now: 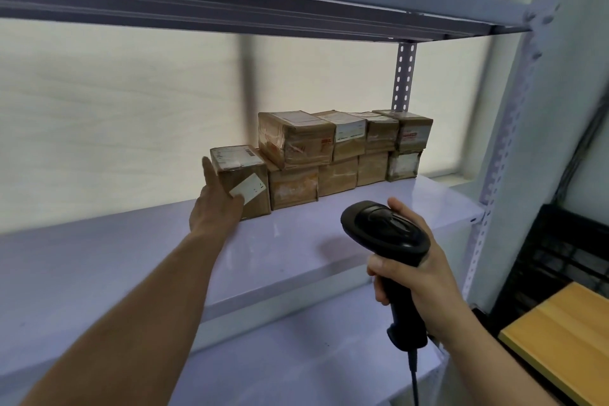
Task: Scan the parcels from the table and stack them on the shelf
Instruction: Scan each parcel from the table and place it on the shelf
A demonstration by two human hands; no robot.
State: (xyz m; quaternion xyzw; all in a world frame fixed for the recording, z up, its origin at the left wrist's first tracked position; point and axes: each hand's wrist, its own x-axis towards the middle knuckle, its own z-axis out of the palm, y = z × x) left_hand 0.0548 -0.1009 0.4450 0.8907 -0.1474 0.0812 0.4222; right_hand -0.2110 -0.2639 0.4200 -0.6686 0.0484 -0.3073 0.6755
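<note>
I'm pressing the end parcel (242,181) flush against the stack's (329,148) left side, left hand (216,204) open; right hand (415,277) gripping the scanner (385,231). Best squaring edges before releasing.

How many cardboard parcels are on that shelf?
9 parcels: five in the bottom row, the leftmost by the left hand; four stacked on top. More could be hidden behind.

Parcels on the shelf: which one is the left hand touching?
The leftmost parcel, at the row's left end. The left hand rests against it, and it alone has nothing stacked on top; the other parcels stand two high.
</note>
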